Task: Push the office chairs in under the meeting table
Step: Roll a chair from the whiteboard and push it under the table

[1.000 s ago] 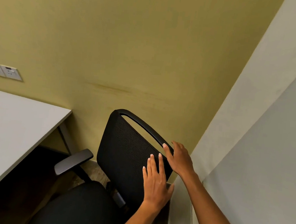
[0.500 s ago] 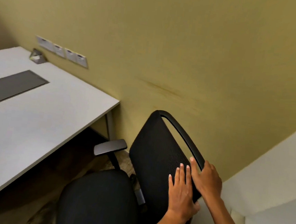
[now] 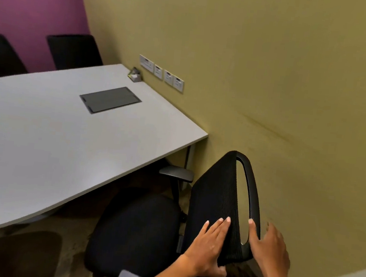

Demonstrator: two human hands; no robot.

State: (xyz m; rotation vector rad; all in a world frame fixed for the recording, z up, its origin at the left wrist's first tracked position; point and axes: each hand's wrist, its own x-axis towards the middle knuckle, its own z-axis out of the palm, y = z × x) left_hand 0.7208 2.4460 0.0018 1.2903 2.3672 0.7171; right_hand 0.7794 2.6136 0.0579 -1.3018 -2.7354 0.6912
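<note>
The left hand [image 3: 209, 246] lies flat, fingers spread, against the mesh front of the office chair's backrest [image 3: 218, 200]; the right hand [image 3: 271, 247] is open on the backrest's rear frame, fingers loosely curled round its edge, so the two clasp the backrest between them. The office chair [image 3: 137, 230] stands just beside the meeting table's [image 3: 42, 147] near corner, its seat mostly outside the edge, so pushing it under looks not yet done. Its armrest [image 3: 176, 173] sits by the table leg. Farther off, a closed cable hatch [image 3: 110, 102] is set in the tabletop, contents hidden. Two more chairs [image 3: 74, 51] stand at the far side.
</note>
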